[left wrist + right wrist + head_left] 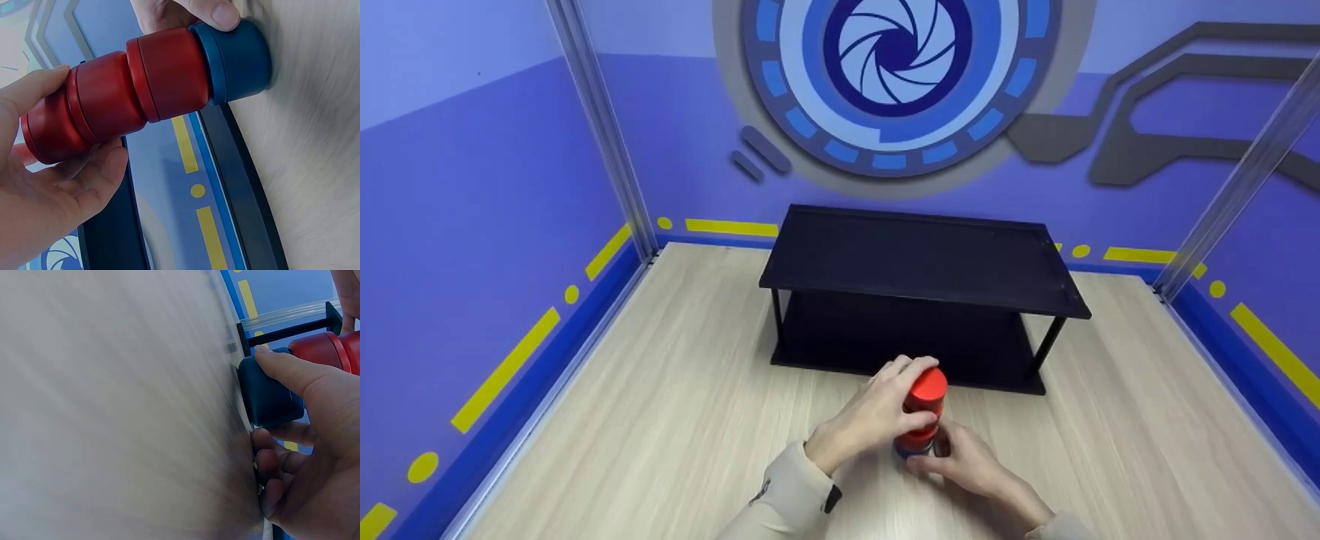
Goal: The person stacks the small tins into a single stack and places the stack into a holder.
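Observation:
A stack of small round tins stands on the wood-grain table, in front of a black shelf. Three red tins (109, 95) sit one on another above a blue tin (242, 64), which is at the bottom, on the tabletop. The stack leans slightly uneven, its tins a little offset in the left wrist view. My left hand (870, 412) grips the upper red tins between thumb and fingers. Low down, my right hand (971, 461) holds the blue tin, thumb on one side and fingers on the other, close over the table in the right wrist view.
Right behind the stack is the two-tier black shelf (915, 259), with thin posts and a raised top edge. Blue patterned panels (682, 135) enclose the wooden table (660, 420) at the back and sides, with metal posts (607, 127) at the corners.

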`<action>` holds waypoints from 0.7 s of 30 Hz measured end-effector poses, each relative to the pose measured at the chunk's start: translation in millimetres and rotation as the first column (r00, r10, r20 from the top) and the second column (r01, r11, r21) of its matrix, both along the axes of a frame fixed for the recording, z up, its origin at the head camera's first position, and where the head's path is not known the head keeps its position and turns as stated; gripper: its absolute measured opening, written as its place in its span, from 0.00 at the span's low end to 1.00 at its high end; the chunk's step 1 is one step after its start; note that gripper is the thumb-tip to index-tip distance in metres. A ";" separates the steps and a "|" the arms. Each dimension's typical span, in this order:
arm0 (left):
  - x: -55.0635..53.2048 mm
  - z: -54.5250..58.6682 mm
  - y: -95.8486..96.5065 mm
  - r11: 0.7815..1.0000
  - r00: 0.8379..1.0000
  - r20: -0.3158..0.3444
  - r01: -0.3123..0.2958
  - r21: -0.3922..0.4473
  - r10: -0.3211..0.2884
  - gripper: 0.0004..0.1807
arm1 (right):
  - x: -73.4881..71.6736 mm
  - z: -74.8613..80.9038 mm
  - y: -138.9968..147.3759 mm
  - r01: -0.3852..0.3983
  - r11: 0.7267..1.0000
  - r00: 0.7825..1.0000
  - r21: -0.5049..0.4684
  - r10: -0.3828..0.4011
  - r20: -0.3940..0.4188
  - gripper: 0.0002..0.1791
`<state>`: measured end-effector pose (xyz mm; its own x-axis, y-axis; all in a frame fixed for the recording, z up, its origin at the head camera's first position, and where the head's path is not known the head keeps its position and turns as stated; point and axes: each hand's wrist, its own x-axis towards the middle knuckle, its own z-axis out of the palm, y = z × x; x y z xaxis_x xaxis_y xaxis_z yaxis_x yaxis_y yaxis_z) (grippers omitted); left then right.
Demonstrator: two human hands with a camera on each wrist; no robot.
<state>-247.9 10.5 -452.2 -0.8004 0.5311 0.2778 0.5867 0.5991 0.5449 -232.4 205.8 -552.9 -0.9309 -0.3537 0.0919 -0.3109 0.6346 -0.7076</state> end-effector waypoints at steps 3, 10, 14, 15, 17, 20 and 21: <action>-0.2 0.2 -0.2 1.000 1.000 0.002 -0.002 0.002 0.002 0.36 | -0.3 0.9 -0.3 0.000 1.000 1.000 -0.003 0.000 -0.009 0.28; -1.1 0.1 -1.2 1.000 1.000 -0.010 -0.002 0.019 0.002 0.36 | -2.1 2.7 -1.0 0.010 1.000 1.000 0.006 -0.009 -0.017 0.29; -1.7 -0.1 -1.0 1.000 1.000 -0.017 -0.004 0.022 0.004 0.36 | -2.5 2.4 -1.1 0.010 1.000 1.000 -0.002 -0.010 -0.028 0.28; -1.7 -0.3 -0.9 1.000 1.000 -0.016 -0.004 0.022 0.004 0.36 | -2.2 2.0 -1.2 0.010 1.000 0.999 -0.004 -0.010 -0.033 0.28; -1.1 -0.8 -0.9 1.000 1.000 -0.010 -0.004 0.023 0.004 0.36 | -1.2 0.7 -1.1 0.011 1.000 0.999 -0.004 -0.011 -0.039 0.28; -0.1 -1.9 -1.1 1.000 1.000 0.003 -0.002 0.025 0.002 0.36 | 0.4 -1.0 -0.9 0.013 1.000 0.999 0.005 -0.013 -0.046 0.28; 0.0 -2.3 -1.1 1.000 1.000 0.006 -0.001 0.024 0.001 0.36 | 0.7 -1.1 -0.8 0.013 1.000 0.999 0.010 -0.013 -0.047 0.28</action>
